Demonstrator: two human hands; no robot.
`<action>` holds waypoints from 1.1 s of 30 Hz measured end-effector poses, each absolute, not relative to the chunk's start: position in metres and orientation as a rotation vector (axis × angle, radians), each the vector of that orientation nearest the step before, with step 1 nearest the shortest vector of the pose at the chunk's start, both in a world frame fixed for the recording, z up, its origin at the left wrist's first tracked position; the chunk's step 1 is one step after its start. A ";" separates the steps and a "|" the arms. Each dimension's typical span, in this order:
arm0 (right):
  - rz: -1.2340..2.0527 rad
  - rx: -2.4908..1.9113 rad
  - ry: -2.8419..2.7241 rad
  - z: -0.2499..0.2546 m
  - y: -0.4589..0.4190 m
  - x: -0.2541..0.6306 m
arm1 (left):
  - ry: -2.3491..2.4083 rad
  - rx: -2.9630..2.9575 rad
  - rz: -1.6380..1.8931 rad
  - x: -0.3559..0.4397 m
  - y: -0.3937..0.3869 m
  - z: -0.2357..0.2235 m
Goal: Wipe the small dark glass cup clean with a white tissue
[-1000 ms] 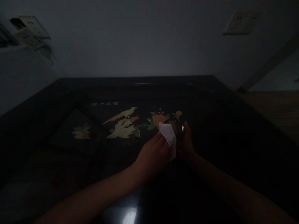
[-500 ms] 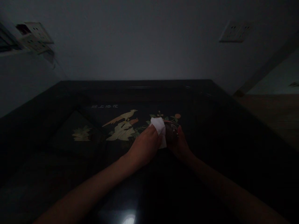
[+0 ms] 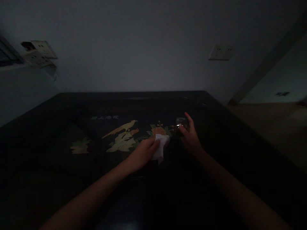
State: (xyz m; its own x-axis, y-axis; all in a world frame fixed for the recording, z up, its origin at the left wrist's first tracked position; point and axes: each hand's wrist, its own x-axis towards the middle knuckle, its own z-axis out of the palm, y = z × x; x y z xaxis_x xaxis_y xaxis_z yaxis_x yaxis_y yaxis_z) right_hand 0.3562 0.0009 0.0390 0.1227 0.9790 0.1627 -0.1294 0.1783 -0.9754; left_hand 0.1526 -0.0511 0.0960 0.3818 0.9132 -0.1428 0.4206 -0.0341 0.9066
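Note:
My left hand (image 3: 144, 151) is closed around a white tissue (image 3: 160, 145), which hangs down past the fingers. To its right, my right hand (image 3: 190, 135) grips a clear, shiny glass (image 3: 180, 123) with the fingers along its right side and the thumb across its front. The tissue and the glass are apart. Both hands are over a dark glossy tabletop (image 3: 153, 188) decorated with a bird picture (image 3: 122, 135) and flowers. Dim light hides the glass's lower part and whether it rests on the table.
A pale wall (image 3: 134, 48) rises behind the table's far edge. Wall sockets (image 3: 220, 52) are at right, with more sockets (image 3: 39, 54) and a plugged-in strip at left. Wooden floor (image 3: 268, 121) shows beyond the table's right side.
The tissue and the glass, close together before, have separated. My right hand has moved the glass up and right; my left hand has drawn slightly left and down. The camera view has shifted.

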 end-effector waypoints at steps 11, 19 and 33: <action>0.455 -1.303 -1.523 0.021 0.024 0.395 | 1.007 1.056 0.662 0.162 -0.054 0.075; 0.439 -1.310 -1.706 0.001 0.021 0.389 | 0.829 0.942 0.586 0.166 -0.054 0.062; 0.411 -1.340 -1.777 -0.006 0.022 0.390 | 0.793 0.855 0.535 0.168 -0.056 0.058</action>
State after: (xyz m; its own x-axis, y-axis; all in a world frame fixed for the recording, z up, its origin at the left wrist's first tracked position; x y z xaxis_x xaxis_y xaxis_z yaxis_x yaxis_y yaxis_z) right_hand 0.3901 0.0221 -0.0057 -0.0644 0.9014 0.4282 0.6221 0.3718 -0.6890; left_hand 0.1683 -0.0564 0.0578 0.6018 0.6947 -0.3939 -0.1047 0.5576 0.8235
